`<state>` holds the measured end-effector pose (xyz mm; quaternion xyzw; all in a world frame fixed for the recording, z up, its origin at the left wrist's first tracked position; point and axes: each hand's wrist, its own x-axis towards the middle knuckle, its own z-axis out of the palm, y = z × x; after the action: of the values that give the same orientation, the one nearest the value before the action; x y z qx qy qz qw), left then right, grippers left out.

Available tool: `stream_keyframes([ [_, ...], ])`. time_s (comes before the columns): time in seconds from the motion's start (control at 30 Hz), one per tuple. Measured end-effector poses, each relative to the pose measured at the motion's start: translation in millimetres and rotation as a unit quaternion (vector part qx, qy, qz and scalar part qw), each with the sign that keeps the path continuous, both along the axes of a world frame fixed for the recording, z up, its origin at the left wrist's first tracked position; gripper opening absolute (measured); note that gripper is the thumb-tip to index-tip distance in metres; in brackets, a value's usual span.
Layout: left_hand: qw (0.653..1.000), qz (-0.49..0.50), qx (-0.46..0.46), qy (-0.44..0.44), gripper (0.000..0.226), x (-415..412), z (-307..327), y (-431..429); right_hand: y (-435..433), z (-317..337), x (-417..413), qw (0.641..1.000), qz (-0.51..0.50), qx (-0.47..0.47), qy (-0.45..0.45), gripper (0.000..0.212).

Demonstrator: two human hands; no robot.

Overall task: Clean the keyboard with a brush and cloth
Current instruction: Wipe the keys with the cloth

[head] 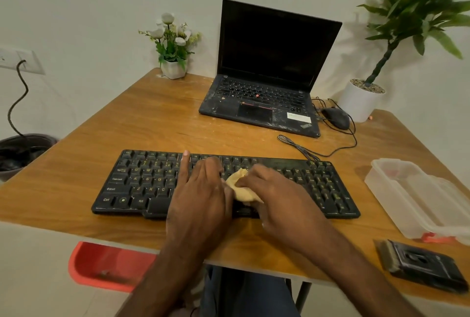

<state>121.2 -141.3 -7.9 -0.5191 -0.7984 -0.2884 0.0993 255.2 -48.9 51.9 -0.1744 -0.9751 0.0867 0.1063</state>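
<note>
The cloth [239, 185] is clamped in the right hand [273, 189] on the keyboard [142, 179]. The left hand [201, 189] is laid flat at its 9 o'clock, holding nothing.

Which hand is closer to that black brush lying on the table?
Right. The right hand, gripping the cloth, lies left of the brush; the left hand sits farther left.

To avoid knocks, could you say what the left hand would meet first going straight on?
Beyond the keyboard lies bare table; the left hand would probably reach the small flower pot first, though depth is unclear.
</note>
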Motion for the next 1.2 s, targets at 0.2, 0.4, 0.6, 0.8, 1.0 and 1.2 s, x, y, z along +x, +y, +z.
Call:
stream_keyframes([
  [0.2,1.0,-0.007,-0.004,0.002,0.027,0.0,1.5,-1.0,45.1,-2.4,-27.1,0.99,-0.11,0.087,0.029,0.041],
  [0.4,1.0,-0.008,-0.001,0.003,0.028,-1.7,-0.2,-0.1,11.1,-3.6,-10.6,0.999,-0.006,-0.026,0.018,0.035],
  [0.6,1.0,-0.019,-0.012,0.003,0.028,1.5,1.7,-0.8,34.9,-2.1,-29.7,0.995,-0.069,0.074,0.016,0.042],
  [0.8,1.0,-0.006,-0.014,-0.001,0.026,0.6,0.7,-0.2,28.8,-3.1,-26.8,0.998,-0.056,0.011,0.028,0.037],
  [1.0,1.0,-0.013,-0.008,0.002,0.026,0.1,-1.6,0.5,14.1,-6.0,-9.3,0.998,-0.039,0.038,0.018,0.045],
  [1.2,1.0,-0.001,-0.021,0.008,0.035,0.8,0.6,0.1,52.4,-2.0,-51.2,0.991,-0.109,0.069,0.031,0.041],
])
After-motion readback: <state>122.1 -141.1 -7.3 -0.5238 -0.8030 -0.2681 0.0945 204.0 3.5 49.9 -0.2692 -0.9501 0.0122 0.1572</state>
